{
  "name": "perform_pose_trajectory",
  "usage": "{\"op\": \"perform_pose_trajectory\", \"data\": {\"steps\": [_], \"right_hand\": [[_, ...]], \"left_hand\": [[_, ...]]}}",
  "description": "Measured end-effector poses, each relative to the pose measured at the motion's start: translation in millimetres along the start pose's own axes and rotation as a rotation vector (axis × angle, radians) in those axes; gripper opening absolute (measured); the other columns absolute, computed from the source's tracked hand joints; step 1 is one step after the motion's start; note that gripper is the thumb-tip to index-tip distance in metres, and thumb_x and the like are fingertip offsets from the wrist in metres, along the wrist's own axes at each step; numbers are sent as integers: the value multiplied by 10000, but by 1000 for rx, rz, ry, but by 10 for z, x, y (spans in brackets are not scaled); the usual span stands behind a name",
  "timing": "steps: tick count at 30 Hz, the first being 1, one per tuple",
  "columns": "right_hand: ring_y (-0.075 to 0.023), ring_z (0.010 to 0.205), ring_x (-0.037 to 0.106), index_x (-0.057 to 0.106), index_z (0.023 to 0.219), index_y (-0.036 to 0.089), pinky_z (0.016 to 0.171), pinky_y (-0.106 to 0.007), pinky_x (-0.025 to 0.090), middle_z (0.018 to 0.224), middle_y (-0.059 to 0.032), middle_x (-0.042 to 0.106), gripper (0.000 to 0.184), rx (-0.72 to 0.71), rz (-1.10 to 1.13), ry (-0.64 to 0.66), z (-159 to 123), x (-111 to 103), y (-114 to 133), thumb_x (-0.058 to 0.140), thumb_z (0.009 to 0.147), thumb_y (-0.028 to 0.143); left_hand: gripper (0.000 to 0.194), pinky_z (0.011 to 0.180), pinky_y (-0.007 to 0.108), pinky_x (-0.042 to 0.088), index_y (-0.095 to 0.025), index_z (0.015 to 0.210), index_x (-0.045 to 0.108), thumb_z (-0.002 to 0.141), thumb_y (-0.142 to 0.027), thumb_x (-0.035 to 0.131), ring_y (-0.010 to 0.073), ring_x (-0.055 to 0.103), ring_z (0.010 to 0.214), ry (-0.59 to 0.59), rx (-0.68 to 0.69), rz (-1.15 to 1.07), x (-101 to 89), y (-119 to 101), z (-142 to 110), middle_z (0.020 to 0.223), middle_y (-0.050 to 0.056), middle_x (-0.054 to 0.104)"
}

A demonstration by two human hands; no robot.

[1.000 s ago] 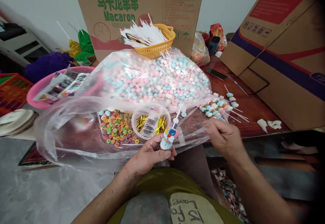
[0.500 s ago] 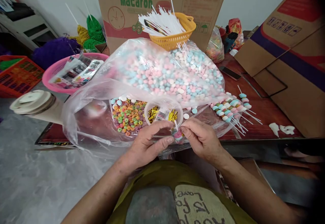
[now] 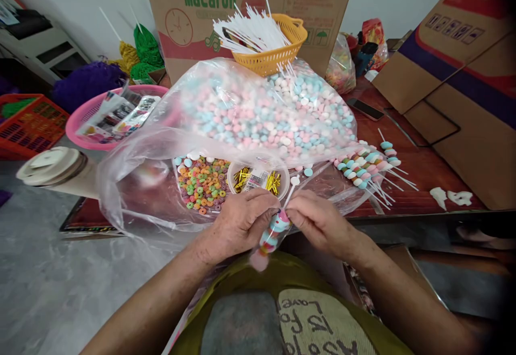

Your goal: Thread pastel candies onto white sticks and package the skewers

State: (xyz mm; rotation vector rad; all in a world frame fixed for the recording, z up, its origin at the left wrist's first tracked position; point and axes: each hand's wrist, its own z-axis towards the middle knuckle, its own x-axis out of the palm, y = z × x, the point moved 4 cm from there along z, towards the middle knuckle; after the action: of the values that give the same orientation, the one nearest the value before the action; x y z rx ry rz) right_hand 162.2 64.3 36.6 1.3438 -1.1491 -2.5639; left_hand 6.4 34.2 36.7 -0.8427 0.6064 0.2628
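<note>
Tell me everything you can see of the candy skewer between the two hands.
The candy skewer is a short column of rounded, soft-looking pieces in pale blue, pink and orange-red, seemingly inside glossy clear film. A thin white stick comes out of its upper end. It slants near the front edge of the table, stick pointing away and slightly right, the blurred pink lower end toward the person's shirt. The left hand and right hand pinch around its upper end, hiding part of it.

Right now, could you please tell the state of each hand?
Left hand: closed, holding the pink-and-blue candy skewer in clear wrapping.
Right hand: closed, pinching the same skewer beside its white stick.
</note>
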Motion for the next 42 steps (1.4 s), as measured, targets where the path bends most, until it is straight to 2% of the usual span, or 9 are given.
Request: {"op": "perform_pose_trajectory", "data": {"steps": [5, 13, 19, 24, 29, 32, 36, 39, 42], "right_hand": [[-124, 764, 552, 472, 1221, 237, 672, -257, 451, 962, -31, 597, 327, 269, 348, -236, 10, -232, -143, 460, 907, 328], [-149, 719, 597, 372, 1331, 229, 723, -313, 494, 772, -16, 625, 484, 186, 468, -225, 64, -166, -67, 513, 878, 324], [-121, 664, 557, 257, 1419, 265, 711, -286, 492, 923, -19, 647, 587, 75, 189, -23, -25, -98, 20, 491, 880, 254], [-141, 768, 574, 124, 1457, 244, 710, -268, 491, 946, -41, 650, 674, 201, 334, 91, -63, -15, -69, 482, 887, 289], [-126, 766, 550, 42, 1462, 212, 714, -264, 477, 893, -26, 609, 711, 198, 508, 214, -153, 204, -157, 467, 893, 259], [-109, 690, 518, 64, 1460, 204, 650, -242, 466, 818, -1, 573, 710, 238, 517, 223, -195, 278, -187, 478, 883, 230], [-89, 657, 518, 70, 1451, 240, 624, -220, 470, 824, 11, 556, 686, 273, 572, 10, -182, 219, -187, 463, 888, 206], [-95, 679, 539, 108, 1444, 267, 647, -233, 488, 859, -2, 557, 661, 176, 434, -74, -165, 197, -143, 456, 889, 184], [-139, 778, 561, 166, 1440, 260, 726, -289, 499, 890, -38, 571, 633, -9, 164, -75, -149, 203, -60, 443, 881, 156]], "left_hand": [[199, 706, 249, 440, -181, 985, 587, 841, -121, 463, 157, 584, 822, 64, 43, 46, 55, -12, 11, 885, 69, 626], [153, 692, 249, 435, -169, 942, 565, 873, -168, 428, 150, 556, 793, 68, 4, 60, 76, 23, 5, 846, 66, 592], [145, 653, 229, 434, -171, 917, 544, 872, -151, 408, 140, 552, 770, 38, 6, 106, 92, 28, -2, 819, 46, 576], [182, 642, 252, 447, -162, 879, 566, 818, -121, 400, 152, 544, 726, 45, -20, 264, 206, 43, -41, 807, 55, 565], [175, 589, 257, 415, -154, 797, 585, 802, -117, 414, 150, 518, 644, 41, 17, 363, 343, 59, -146, 736, 54, 566], [156, 647, 261, 427, -169, 801, 591, 821, -149, 437, 150, 538, 701, 13, -70, 189, 404, 128, -188, 788, 56, 586], [225, 796, 278, 439, -202, 1062, 536, 865, -298, 485, 158, 550, 916, -160, -446, -414, 435, 277, -237, 1014, 66, 582], [352, 765, 258, 445, -179, 1122, 522, 841, -391, 535, 142, 560, 862, -55, -670, -841, 523, 274, -280, 1010, 62, 587], [338, 627, 203, 420, -151, 1028, 589, 804, -405, 589, 93, 536, 671, 56, -767, -1020, 555, 204, -307, 831, 23, 605]]}}
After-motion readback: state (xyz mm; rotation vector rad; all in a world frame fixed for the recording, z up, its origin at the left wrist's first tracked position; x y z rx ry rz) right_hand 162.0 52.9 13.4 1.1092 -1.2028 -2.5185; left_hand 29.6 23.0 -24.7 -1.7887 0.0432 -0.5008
